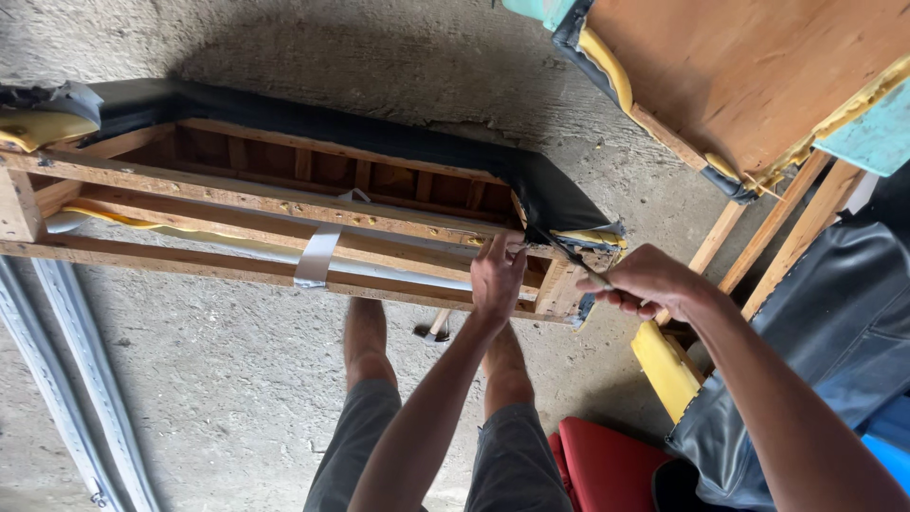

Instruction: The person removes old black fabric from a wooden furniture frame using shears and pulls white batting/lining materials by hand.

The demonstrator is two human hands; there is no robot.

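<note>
A bare wooden furniture frame (237, 197) lies on the concrete floor, with black covering (379, 133) still wrapped along its far side and right corner. Yellow foam (592, 237) shows at that corner. My left hand (498, 275) presses on the frame's rail near the corner, fingers resting on the wood. My right hand (645, 282) is closed around a thin metal tool (573, 261) whose tip points into the black covering at the corner. My legs stand below the frame.
A hammer (436, 327) lies on the floor under the frame. Metal strips (66, 370) lie at the left. Another wooden seat panel (749, 76) with foam stands at the upper right, beside black upholstery (825, 351), a yellow foam piece (666, 368) and a red cushion (607, 469).
</note>
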